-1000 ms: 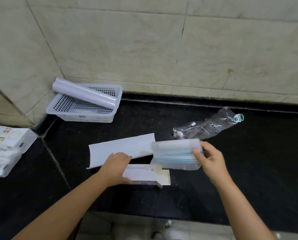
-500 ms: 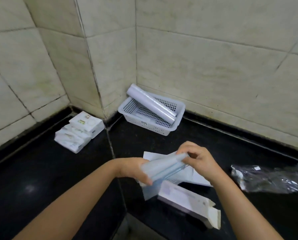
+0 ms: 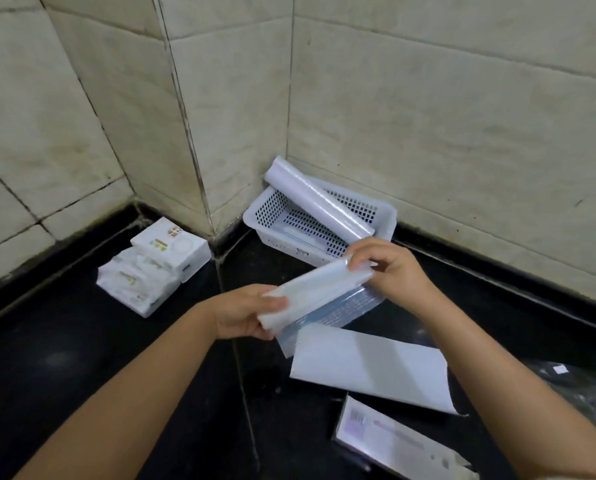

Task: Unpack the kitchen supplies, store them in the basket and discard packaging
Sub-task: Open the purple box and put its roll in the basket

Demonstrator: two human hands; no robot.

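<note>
Both hands hold a flat stack of clear plastic bags [image 3: 315,296] with blue stripes, lifted above the black counter. My left hand [image 3: 246,311] grips its near-left end and my right hand [image 3: 383,263] pinches its far-right end. Just behind the stack sits a white perforated basket [image 3: 265,213] in the tiled corner, with a white roll [image 3: 319,200] lying slanted across it. An empty cardboard box [image 3: 398,445] lies open at the lower right, beside a white sheet [image 3: 369,368] of paper.
A pile of white tissue packs [image 3: 151,268] lies on the counter to the left. Crumpled clear plastic wrap [image 3: 587,386] sits at the right edge. Tiled walls close off the corner behind the basket.
The view has turned left and drawn closer to the corner. My left hand left the box and took the stack's end; both hands have carried the bags up toward the basket.
</note>
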